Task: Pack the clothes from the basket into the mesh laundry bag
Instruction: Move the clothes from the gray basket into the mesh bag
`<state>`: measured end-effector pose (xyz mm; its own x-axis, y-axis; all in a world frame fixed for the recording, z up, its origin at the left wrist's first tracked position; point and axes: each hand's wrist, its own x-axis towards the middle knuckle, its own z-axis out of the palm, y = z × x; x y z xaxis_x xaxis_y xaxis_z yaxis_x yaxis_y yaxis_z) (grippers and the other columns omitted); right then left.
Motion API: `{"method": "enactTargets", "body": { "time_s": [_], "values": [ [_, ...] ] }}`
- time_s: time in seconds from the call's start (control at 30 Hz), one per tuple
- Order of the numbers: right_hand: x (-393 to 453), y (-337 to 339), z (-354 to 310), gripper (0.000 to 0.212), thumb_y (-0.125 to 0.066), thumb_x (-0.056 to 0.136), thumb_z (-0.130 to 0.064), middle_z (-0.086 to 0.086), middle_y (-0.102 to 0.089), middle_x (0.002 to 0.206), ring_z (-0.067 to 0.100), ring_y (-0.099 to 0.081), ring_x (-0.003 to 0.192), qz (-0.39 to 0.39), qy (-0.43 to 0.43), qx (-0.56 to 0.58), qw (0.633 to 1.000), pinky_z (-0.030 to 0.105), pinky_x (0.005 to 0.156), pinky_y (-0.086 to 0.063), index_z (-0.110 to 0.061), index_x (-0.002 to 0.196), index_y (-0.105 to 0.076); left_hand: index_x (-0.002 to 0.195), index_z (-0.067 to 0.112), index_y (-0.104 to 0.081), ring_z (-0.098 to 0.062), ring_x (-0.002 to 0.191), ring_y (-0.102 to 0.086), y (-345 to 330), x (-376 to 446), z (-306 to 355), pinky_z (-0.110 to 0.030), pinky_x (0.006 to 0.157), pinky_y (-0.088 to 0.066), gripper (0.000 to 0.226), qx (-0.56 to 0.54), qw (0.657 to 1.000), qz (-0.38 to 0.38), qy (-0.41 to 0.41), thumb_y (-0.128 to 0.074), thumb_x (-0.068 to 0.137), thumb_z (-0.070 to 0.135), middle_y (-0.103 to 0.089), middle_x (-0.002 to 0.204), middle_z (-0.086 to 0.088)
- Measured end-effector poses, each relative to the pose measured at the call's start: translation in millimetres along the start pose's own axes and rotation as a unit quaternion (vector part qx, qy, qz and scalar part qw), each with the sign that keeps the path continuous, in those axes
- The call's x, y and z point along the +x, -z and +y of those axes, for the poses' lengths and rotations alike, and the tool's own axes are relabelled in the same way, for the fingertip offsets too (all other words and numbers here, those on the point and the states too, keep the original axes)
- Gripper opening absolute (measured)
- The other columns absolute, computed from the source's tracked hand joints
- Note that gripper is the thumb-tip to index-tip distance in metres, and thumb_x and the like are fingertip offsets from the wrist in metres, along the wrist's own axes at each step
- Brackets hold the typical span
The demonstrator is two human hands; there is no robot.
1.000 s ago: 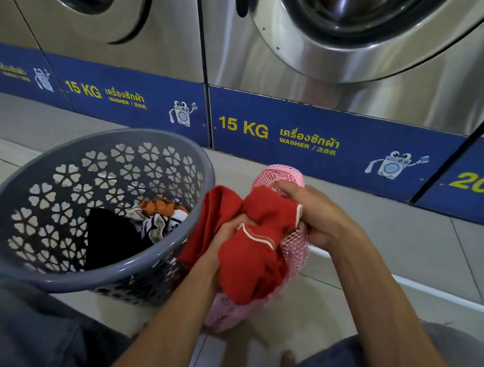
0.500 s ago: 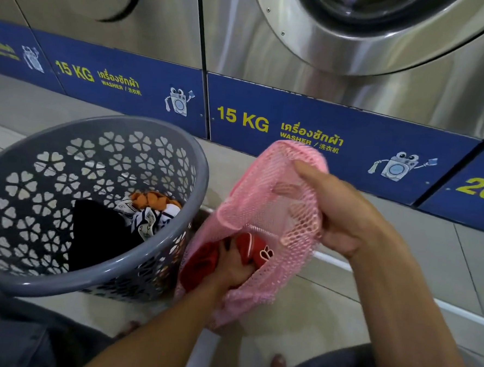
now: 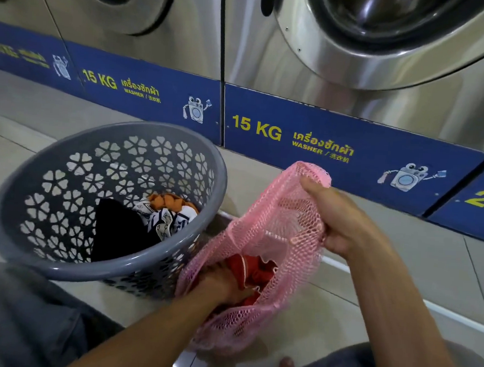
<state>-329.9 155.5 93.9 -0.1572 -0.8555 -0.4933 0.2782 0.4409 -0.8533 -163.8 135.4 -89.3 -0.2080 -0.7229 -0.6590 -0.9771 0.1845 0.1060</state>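
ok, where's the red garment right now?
Head view, lower centre: the red garment is inside the pink mesh bag, just right of the grey basket. The left hand presses on it while the right hand holds the bag's mouth open.

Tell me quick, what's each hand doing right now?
Left hand: inside the pink mesh bag, closed on the red garment.
Right hand: closed on the bag's rim, holding it open.

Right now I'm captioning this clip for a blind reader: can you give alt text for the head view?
A person's left hand pushes a red garment into a pink mesh laundry bag that the right hand holds open. To the left, a grey basket holds black, patterned white and orange clothes, in front of steel washers.
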Motion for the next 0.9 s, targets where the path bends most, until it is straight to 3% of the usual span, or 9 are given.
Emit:
{"method": "enactTargets", "body": {
  "time_s": [0.17,0.27,0.37,0.5,0.63,0.7,0.77,0.87,0.9],
  "values": [
    [2,10,-6,0.028,-0.049,0.107,-0.026,0.012,-0.075,0.089,0.014,-0.065,0.043,0.017,0.021,-0.019,0.999,0.027,0.041,-0.054,-0.004,0.114,-0.065,0.158,0.003,-0.006,-0.038,0.145,-0.033,11,-4,-22,-0.046,0.120,-0.027,0.124,0.055,0.998,-0.012,-0.017,-0.048,0.075,0.086,-0.024,0.162,-0.022],
    [1,21,-11,0.026,-0.050,0.106,-0.020,0.012,-0.075,0.080,0.019,-0.070,0.054,0.012,0.024,-0.019,0.999,0.030,0.048,-0.060,0.000,0.108,-0.067,0.140,0.010,-0.050,-0.031,0.128,-0.052,14,-14,-36,-0.041,0.109,-0.042,0.061,0.100,0.995,-0.003,-0.019,-0.062,0.092,0.045,-0.055,0.141,-0.013],
    [2,22,-11,0.027,-0.051,0.106,-0.021,0.012,-0.077,0.081,0.020,-0.072,0.058,0.010,0.026,-0.042,0.999,0.031,0.052,-0.060,0.000,0.110,-0.068,0.129,0.008,-0.059,-0.032,0.121,-0.059,12,-16,-39,-0.042,0.096,-0.050,0.040,0.167,0.986,-0.005,-0.015,-0.061,0.094,0.028,-0.061,0.132,-0.014],
    [15,10,1,0.036,-0.057,0.103,-0.025,0.018,-0.077,0.107,0.022,-0.074,0.062,0.013,0.043,-0.112,0.993,0.033,0.056,-0.059,0.000,0.129,-0.060,0.117,0.013,-0.066,-0.025,0.098,-0.069,34,-8,-27,-0.029,0.076,-0.054,0.041,-0.038,0.997,0.049,-0.048,-0.066,0.079,0.029,-0.070,0.111,-0.011],
    [24,-10,22,0.045,-0.062,0.099,-0.027,0.018,-0.079,0.105,0.035,-0.076,0.094,-0.019,0.018,-0.207,0.978,0.051,0.086,-0.062,-0.004,0.136,-0.054,0.089,0.019,-0.075,-0.020,0.074,-0.071,59,-2,0,-0.030,0.067,-0.058,0.031,-0.331,0.935,0.110,-0.061,-0.072,0.060,0.029,-0.076,0.085,-0.002],
    [31,-17,30,0.038,-0.063,0.099,-0.024,0.020,-0.076,0.109,0.037,-0.076,0.095,-0.028,0.013,-0.218,0.975,0.050,0.082,-0.063,-0.006,0.132,-0.058,0.088,0.011,-0.074,-0.027,0.086,-0.074,60,3,18,-0.041,0.078,-0.061,0.041,-0.475,0.872,0.078,-0.083,-0.074,0.051,0.030,-0.077,0.089,-0.009],
    [36,-22,34,0.049,-0.065,0.097,-0.026,0.020,-0.072,0.120,0.034,-0.076,0.096,-0.033,0.002,-0.217,0.976,0.046,0.079,-0.064,-0.008,0.140,-0.051,0.098,0.005,-0.071,-0.032,0.097,-0.069,51,-3,34,-0.043,0.090,-0.056,0.051,-0.520,0.840,0.041,-0.148,-0.072,0.055,0.032,-0.074,0.101,-0.015],
    [42,-21,36,0.055,-0.065,0.093,-0.029,0.018,-0.069,0.124,0.033,-0.075,0.097,-0.030,-0.007,-0.214,0.976,0.050,0.082,-0.063,-0.011,0.142,-0.048,0.130,0.005,-0.056,-0.022,0.122,-0.054,13,-9,39,-0.027,0.103,-0.040,0.034,-0.439,0.885,0.008,-0.155,-0.057,0.097,0.014,-0.060,0.124,-0.005],
    [43,-18,36,0.053,-0.064,0.093,-0.027,0.019,-0.070,0.123,0.034,-0.076,0.096,-0.025,-0.006,-0.205,0.978,0.052,0.081,-0.063,-0.010,0.141,-0.049,0.131,0.012,-0.055,-0.020,0.127,-0.051,-1,-5,37,-0.026,0.107,-0.036,0.030,-0.396,0.905,0.021,-0.156,-0.049,0.103,0.021,-0.059,0.129,-0.002]
  ]
}}
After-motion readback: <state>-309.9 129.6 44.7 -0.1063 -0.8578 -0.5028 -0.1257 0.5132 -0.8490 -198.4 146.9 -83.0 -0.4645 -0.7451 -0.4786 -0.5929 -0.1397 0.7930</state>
